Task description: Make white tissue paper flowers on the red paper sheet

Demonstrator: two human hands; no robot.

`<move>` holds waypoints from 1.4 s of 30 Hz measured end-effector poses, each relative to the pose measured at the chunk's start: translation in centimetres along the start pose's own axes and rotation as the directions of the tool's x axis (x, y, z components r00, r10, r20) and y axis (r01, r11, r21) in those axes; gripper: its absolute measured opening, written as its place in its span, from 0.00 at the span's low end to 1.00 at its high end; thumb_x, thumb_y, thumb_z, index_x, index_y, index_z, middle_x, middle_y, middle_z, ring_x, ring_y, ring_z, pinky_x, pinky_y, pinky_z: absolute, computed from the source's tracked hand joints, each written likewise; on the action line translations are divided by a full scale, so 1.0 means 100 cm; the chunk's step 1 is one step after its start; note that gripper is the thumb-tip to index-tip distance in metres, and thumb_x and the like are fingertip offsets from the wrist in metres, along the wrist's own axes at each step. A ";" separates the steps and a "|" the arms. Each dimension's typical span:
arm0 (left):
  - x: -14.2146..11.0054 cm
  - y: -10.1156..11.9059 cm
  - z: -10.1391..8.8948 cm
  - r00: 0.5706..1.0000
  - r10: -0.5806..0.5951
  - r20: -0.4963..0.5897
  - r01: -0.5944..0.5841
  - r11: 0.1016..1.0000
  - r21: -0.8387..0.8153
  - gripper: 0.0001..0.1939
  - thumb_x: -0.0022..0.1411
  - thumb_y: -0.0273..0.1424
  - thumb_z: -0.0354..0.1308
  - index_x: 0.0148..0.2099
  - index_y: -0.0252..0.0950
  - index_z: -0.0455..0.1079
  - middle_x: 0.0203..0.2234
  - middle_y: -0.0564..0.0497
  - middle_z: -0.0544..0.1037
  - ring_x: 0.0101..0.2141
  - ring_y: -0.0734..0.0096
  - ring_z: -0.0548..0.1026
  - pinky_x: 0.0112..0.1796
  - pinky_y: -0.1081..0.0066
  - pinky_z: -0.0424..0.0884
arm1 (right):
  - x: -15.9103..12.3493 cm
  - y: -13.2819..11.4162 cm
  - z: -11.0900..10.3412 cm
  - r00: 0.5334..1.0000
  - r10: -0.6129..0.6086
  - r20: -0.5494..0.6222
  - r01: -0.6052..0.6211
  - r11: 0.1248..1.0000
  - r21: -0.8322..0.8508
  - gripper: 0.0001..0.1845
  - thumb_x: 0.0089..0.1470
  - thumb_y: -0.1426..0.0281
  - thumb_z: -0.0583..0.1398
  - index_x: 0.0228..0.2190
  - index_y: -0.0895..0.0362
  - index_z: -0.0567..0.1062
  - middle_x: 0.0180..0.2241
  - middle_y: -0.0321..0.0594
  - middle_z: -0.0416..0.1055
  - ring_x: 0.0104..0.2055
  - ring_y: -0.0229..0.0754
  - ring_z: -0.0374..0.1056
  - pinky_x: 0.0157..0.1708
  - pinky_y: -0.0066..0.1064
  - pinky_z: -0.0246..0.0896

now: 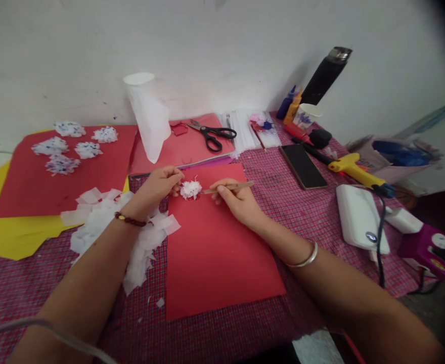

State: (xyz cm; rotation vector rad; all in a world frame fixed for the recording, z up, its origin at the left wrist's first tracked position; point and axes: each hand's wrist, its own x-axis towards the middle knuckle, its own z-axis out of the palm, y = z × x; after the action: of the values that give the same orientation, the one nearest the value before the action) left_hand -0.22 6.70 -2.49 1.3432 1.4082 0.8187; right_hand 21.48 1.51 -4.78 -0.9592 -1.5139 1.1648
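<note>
At the near edge, a checked cloth is covering the table [152, 323], and a red paper sheet [222, 263] is lying on it in front of the person. Beside the sheet, partly under the left forearm, a heap of white tissue pieces [134, 268] is spreading, some overlapping the sheet's edge. The right hand [239, 203] is holding a slim stick-like tool [244, 186], its fingers clamped around the shaft, and the tip is pointing left at a ruffled white pompom [190, 190]. This pompom is sitting near the far end of the sheet, between the two hands. The left hand [159, 184] is curling close at the pompom's left side; whether its fingers are pinching anything cannot be told. To the right, a white power bank [359, 217] is lying nearer than a dark phone [303, 166]. Farther off to the left, five white-and-blue pompoms [63, 165] are resting on another red sheet [36, 197], which is overlapping yellow paper [13, 232]. Beyond the hands, black-handled scissors [204, 130] are lying beside a white paper cone [146, 116], and a black flask [325, 77] is standing at the back right, near the wall [226, 55].
</note>
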 end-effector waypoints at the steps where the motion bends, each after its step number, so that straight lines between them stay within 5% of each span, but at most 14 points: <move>1: -0.001 0.001 -0.001 1.000 -0.004 -0.002 0.004 1.000 -0.028 0.06 0.54 0.32 0.59 0.28 0.37 0.66 0.19 0.55 0.68 0.18 0.78 0.65 0.21 0.77 0.61 | 0.000 0.001 0.001 1.000 -0.004 0.011 0.004 1.000 0.006 0.12 0.61 0.62 0.54 0.35 0.55 0.75 0.27 0.36 0.71 0.28 0.37 0.67 0.31 0.31 0.63; 20: 0.001 -0.001 -0.004 1.000 -0.012 0.010 0.012 0.997 -0.070 0.08 0.55 0.33 0.61 0.28 0.37 0.66 0.17 0.56 0.68 0.17 0.80 0.63 0.19 0.75 0.57 | 0.004 0.004 0.007 0.995 -0.060 0.083 0.070 0.990 -0.125 0.13 0.63 0.66 0.52 0.39 0.54 0.76 0.34 0.39 0.74 0.32 0.38 0.67 0.36 0.32 0.64; 28: 0.000 -0.001 -0.001 1.000 -0.021 0.012 0.022 0.996 -0.083 0.07 0.57 0.31 0.60 0.28 0.36 0.67 0.18 0.55 0.69 0.17 0.79 0.65 0.20 0.76 0.60 | 0.003 0.005 0.009 0.977 -0.156 0.142 0.189 0.947 -0.261 0.13 0.62 0.70 0.54 0.41 0.52 0.77 0.40 0.41 0.76 0.42 0.41 0.71 0.46 0.36 0.64; 32: -0.004 0.013 -0.013 0.991 -0.117 0.060 0.121 0.991 -0.062 0.02 0.56 0.28 0.59 0.32 0.36 0.68 0.23 0.52 0.73 0.23 0.76 0.72 0.29 0.73 0.69 | -0.002 0.003 0.008 0.974 -0.168 0.149 0.194 0.963 -0.186 0.12 0.62 0.70 0.54 0.40 0.53 0.78 0.39 0.41 0.75 0.42 0.41 0.71 0.45 0.36 0.64; 34: -0.015 0.024 -0.027 0.993 -0.086 0.076 0.079 0.992 0.098 0.03 0.56 0.28 0.59 0.35 0.36 0.70 0.27 0.51 0.75 0.27 0.73 0.73 0.31 0.71 0.70 | -0.004 0.001 0.005 0.990 -0.119 0.079 0.125 0.989 -0.083 0.12 0.63 0.66 0.54 0.40 0.54 0.77 0.36 0.40 0.75 0.36 0.39 0.71 0.40 0.34 0.66; 38: -0.063 0.038 -0.048 0.974 0.185 0.129 -0.226 0.791 0.568 0.09 0.60 0.36 0.56 0.39 0.37 0.73 0.29 0.50 0.77 0.28 0.67 0.73 0.30 0.67 0.68 | -0.004 0.001 -0.001 1.000 0.006 -0.012 -0.005 0.994 0.113 0.13 0.61 0.61 0.56 0.37 0.57 0.76 0.29 0.37 0.74 0.26 0.35 0.68 0.30 0.30 0.64; 42: -0.118 0.023 -0.032 0.851 0.403 0.337 -0.495 0.400 0.772 0.10 0.62 0.34 0.55 0.40 0.35 0.73 0.36 0.44 0.78 0.40 0.56 0.75 0.42 0.58 0.70 | -0.003 0.003 -0.001 0.997 0.069 -0.013 -0.065 0.975 0.214 0.13 0.60 0.60 0.58 0.35 0.56 0.75 0.28 0.36 0.75 0.25 0.34 0.68 0.29 0.29 0.65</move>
State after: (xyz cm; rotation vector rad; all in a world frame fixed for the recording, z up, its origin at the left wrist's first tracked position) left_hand -3.70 -3.99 2.95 2.5944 1.4125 0.3298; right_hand 21.70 1.34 -5.13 -0.8788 -1.3171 1.3324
